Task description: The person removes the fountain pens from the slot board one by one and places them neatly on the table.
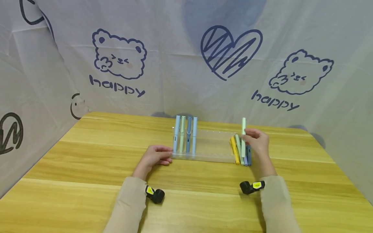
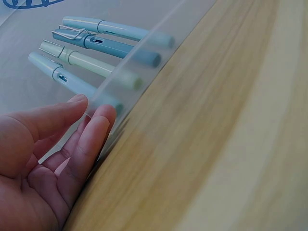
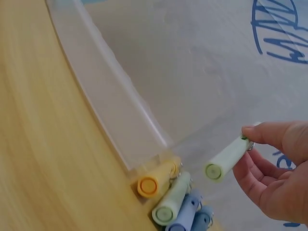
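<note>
Currently, the left hand (image 1: 154, 158) pinches the near left corner of a clear pen stand (image 1: 215, 145) between thumb and fingers. The right hand (image 1: 258, 141) holds a whitish-green pen (image 3: 225, 159) in a narrow thumb-and-finger grip, raised near the right end of the stand, its far end pointing up in the head view.

Four pens lean side by side at the left of the stand: from left to right, a light blue pen (image 1: 176, 132), a pale green pen (image 1: 182, 132), a deep blue pen (image 1: 188, 139) and another light blue pen (image 1: 194, 134).

Beneath the raised pen, at the stand's right end, a small bunch sits close together: a yellow pen (image 1: 234, 151), a soft green pen (image 3: 172, 199), a lavender pen (image 3: 184, 214) and a slate blue pen (image 3: 202, 219). Whether the bunch touches the stand, I cannot tell.

Everything sits on a wood-grain table (image 1: 189, 207), with a printed white cloth (image 1: 175, 81) along the far side.
</note>
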A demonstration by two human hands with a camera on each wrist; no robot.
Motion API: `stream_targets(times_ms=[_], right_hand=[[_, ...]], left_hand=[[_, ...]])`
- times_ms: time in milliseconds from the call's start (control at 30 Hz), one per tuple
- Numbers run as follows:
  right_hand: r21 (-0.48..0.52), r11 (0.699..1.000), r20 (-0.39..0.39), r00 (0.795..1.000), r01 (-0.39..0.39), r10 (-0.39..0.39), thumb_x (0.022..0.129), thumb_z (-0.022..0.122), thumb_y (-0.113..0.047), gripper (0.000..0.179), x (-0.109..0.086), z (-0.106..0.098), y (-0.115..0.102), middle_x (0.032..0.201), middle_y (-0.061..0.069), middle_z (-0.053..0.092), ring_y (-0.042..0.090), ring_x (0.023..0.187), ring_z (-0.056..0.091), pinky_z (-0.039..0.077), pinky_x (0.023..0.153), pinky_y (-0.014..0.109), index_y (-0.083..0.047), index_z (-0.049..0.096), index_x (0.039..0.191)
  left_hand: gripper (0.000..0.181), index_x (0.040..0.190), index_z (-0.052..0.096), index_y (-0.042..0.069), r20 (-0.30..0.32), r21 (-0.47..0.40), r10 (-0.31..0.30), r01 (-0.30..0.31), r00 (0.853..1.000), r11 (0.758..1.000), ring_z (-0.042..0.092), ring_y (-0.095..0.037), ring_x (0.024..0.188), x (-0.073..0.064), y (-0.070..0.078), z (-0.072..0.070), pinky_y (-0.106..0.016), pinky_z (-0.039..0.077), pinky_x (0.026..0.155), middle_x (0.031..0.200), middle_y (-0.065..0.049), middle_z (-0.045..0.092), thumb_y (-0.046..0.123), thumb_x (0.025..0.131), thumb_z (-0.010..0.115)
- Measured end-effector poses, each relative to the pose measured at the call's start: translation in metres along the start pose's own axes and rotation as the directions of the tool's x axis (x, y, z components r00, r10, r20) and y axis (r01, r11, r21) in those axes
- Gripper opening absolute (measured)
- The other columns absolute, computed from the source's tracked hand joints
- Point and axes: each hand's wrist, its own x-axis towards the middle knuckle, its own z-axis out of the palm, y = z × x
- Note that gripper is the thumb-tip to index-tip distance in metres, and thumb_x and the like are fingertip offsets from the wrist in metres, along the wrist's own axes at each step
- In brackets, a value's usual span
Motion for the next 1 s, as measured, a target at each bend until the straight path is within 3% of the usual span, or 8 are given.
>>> stream_targets(times_ms=[200, 333, 633, 800, 1000], right_hand=[[-0.052, 0.997, -0.022, 0.998, -0.058, 0.057, 0.078, 0.067, -0.002, 0.027, -0.014, -0.006, -0.017, 0.084, -0.001, 0.059, 0.007, 0.071, 0.055, 0.052, 0.061, 0.019, 0.001, 0.062, 0.104], [-0.051, 0.993, -0.044, 0.993, -0.108, 0.106, 0.079, 0.065, -0.002, 0.03, -0.015, -0.01, -0.017, 0.089, 0.001, 0.057, 0.008, 0.075, 0.053, 0.052, 0.063, 0.019, 0.001, 0.06, 0.108], [-0.056, 0.997, -0.064, 0.996, -0.059, 0.056, 0.077, 0.069, -0.007, 0.02, 0.008, -0.02, 0.023, 0.087, 0.001, 0.059, 0.008, 0.074, 0.055, 0.051, 0.05, 0.016, -0.007, 0.064, 0.096], [-0.011, 0.993, -0.101, 0.988, -0.119, 0.117, 0.075, 0.068, 0.001, 0.016, -0.006, -0.023, 0.006, 0.079, -0.003, 0.057, 0.006, 0.067, 0.055, 0.053, 0.053, 0.02, -0.006, 0.064, 0.089], [-0.057, 0.985, -0.096, 0.983, -0.164, 0.159, 0.077, 0.064, 0.002, 0.027, -0.014, -0.026, -0.001, 0.076, -0.004, 0.054, 0.004, 0.056, 0.055, 0.052, 0.052, 0.02, 0.006, 0.058, 0.104]], left_hand=[[0.027, 0.108, 0.053, -0.016, 0.0, -0.001, -0.001, 0.001, 1.0, 1.0, 0.061, -0.013, 0.057, 0.001, -0.001, 0.0, -0.023, 0.054, 0.055, 0.072, -0.01, 0.064, -0.003, 0.085, 0.057], [0.027, 0.108, 0.053, -0.016, 0.001, -0.001, 0.001, -0.001, 1.0, 1.0, 0.061, -0.013, 0.057, 0.001, -0.001, 0.0, -0.023, 0.054, 0.055, 0.072, -0.01, 0.064, -0.003, 0.085, 0.057], [0.027, 0.108, 0.053, -0.016, 0.004, 0.001, 0.004, -0.004, 1.0, 1.0, 0.061, -0.013, 0.057, 0.001, -0.002, -0.001, -0.023, 0.054, 0.055, 0.072, -0.01, 0.064, -0.003, 0.085, 0.056], [0.027, 0.108, 0.053, -0.016, 0.001, 0.003, 0.003, -0.003, 1.0, 1.0, 0.061, -0.013, 0.057, 0.001, -0.002, -0.001, -0.023, 0.054, 0.055, 0.072, -0.01, 0.064, -0.003, 0.085, 0.056], [0.027, 0.108, 0.053, -0.016, 0.001, -0.002, 0.008, -0.008, 1.0, 1.0, 0.061, -0.013, 0.057, 0.001, -0.003, -0.001, -0.023, 0.054, 0.055, 0.071, -0.009, 0.064, -0.003, 0.085, 0.056]])
